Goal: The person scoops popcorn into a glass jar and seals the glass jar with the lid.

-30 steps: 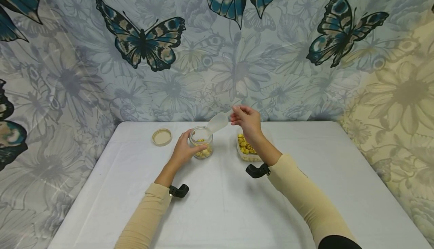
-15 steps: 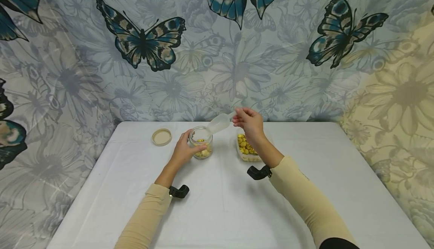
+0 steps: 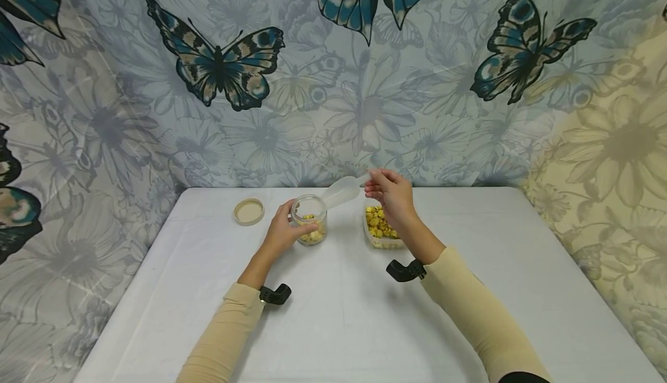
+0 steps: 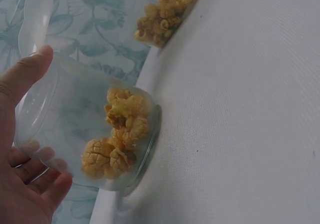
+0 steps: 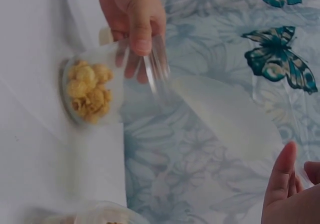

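Your left hand [image 4: 22,184] wraps around a clear jar [image 4: 85,129], with your thumb along its top edge and your fingers curled under it. Yellow popcorn [image 4: 117,134] sits at the jar's bottom. The jar stands on the white table [image 4: 240,109]. More popcorn [image 4: 165,12] lies in a tub further away.

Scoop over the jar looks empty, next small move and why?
Probably carry the scoop back to the container and dip for more popcorn. The right hand pinches its handle, bowl tilted at the jar mouth with nothing visible inside; the jar, gripped by the left hand, holds only a shallow layer.
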### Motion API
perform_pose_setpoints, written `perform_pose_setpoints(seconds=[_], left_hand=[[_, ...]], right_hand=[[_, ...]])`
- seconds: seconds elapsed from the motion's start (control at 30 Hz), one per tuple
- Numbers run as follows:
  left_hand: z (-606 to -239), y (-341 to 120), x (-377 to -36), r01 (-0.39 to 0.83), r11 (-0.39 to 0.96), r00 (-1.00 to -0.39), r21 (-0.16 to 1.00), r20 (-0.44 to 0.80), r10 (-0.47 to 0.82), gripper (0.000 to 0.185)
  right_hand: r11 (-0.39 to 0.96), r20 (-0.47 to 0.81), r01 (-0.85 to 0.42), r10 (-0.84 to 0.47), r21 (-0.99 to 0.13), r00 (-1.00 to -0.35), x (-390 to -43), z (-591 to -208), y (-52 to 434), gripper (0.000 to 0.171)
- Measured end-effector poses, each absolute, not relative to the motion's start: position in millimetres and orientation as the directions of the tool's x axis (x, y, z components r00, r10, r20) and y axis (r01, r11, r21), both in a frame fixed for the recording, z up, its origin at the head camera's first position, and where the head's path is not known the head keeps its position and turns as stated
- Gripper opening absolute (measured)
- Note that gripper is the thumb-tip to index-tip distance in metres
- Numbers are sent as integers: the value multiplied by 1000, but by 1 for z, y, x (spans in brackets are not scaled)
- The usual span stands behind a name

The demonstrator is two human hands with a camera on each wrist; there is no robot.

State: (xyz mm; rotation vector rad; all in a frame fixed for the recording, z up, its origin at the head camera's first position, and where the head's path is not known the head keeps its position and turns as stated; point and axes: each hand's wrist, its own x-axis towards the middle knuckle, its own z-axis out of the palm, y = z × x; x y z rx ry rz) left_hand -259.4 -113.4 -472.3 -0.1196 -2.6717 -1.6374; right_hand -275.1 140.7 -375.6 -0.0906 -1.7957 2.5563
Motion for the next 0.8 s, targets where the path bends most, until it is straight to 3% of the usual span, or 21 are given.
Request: perform_pose_setpoints(seconds=[0.3,0.8], left_hand=[[-468,-114,-260,66,453,-997,889,40,68,91],[-466,-114,-261,80,474,-995,877,40,95,90]], right_hand=[[-405,-36,23,26,-914,-999,-273,-373,151,15],[-404,-35,25,17,-914,-999,-274,-376,152,15]])
